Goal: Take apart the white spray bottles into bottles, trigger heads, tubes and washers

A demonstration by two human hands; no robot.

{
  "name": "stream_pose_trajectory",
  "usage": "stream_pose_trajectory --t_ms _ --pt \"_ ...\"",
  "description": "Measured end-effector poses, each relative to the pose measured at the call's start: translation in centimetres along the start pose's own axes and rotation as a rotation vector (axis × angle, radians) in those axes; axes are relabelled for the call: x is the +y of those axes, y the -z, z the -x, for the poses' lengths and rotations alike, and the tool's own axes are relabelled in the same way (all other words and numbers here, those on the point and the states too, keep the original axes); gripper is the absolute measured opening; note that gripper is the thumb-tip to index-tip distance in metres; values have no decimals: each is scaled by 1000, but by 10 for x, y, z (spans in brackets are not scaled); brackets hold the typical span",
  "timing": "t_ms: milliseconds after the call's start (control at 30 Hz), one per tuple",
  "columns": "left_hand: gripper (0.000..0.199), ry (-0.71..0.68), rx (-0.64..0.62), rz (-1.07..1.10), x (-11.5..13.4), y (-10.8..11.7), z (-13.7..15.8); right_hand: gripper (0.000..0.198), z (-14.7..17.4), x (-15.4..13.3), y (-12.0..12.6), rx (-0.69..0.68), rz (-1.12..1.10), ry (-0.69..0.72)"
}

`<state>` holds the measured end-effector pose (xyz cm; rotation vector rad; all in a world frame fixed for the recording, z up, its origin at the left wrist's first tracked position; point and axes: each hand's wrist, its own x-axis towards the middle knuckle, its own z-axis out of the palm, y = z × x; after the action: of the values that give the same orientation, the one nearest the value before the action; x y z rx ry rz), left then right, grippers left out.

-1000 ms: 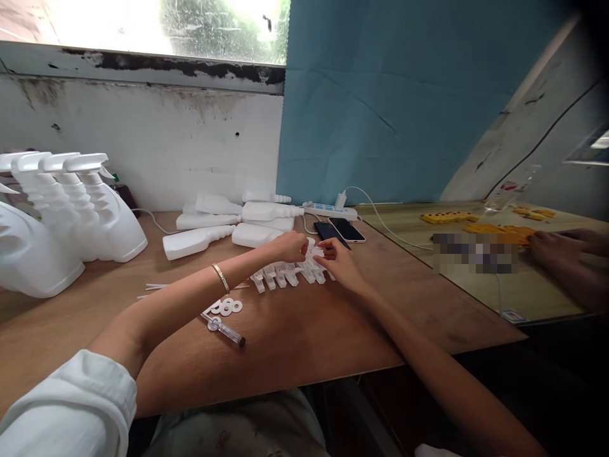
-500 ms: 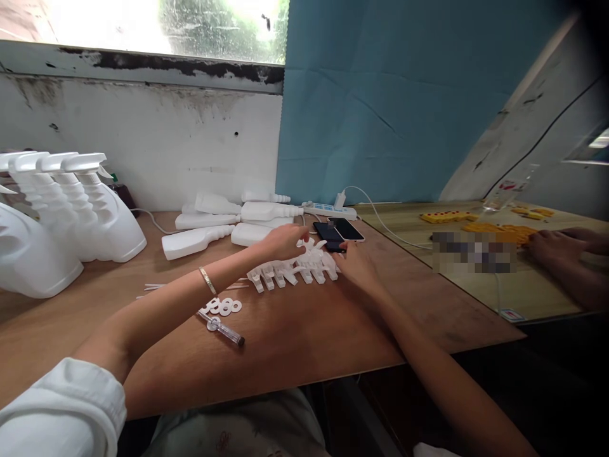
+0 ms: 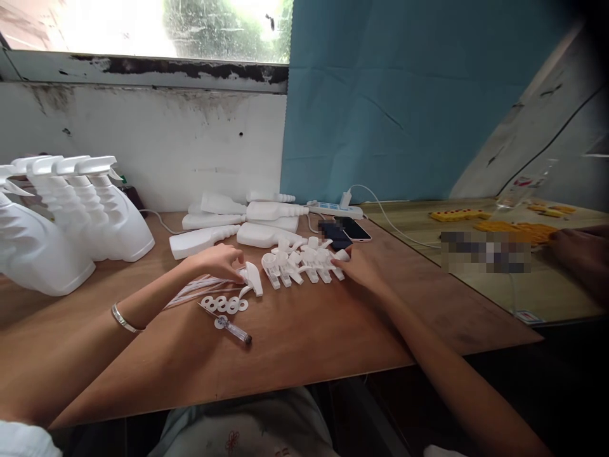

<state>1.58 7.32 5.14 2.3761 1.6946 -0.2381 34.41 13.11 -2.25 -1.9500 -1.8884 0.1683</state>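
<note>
My left hand has its fingers closed on a white spray trigger head, apart from the others and to their left. Several more white spray trigger heads lie bunched in a row on the brown table. At the right end of that row, my right hand pinches one of them between thumb and fingers. Thin white tubes lie under and beside my left hand. Just below them are several white ring washers and a screwdriver with a clear handle.
White spray bottles with triggers stand at left. Several capless white bottles lie at the back. Behind the right hand are a phone and a power strip. Yellow parts and a co-worker's hand are at right.
My left hand has moved left and toward me from the pile, with a trigger head now in its grasp. My right hand stays at the row's right end. The view has shifted slightly.
</note>
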Motion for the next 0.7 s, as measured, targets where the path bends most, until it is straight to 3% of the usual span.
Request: stream_pose_trajectory --t_ms 267,533,700 --pt "31 13 62 -9 14 -1 -1 38 0 -2 -8 88 -139 117" --pt "39 8 14 -27 15 -3 -8 38 2 -3 -5 44 -275 150" --pt "36 0 83 -11 14 -5 -11 36 3 -6 -1 -23 -362 123"
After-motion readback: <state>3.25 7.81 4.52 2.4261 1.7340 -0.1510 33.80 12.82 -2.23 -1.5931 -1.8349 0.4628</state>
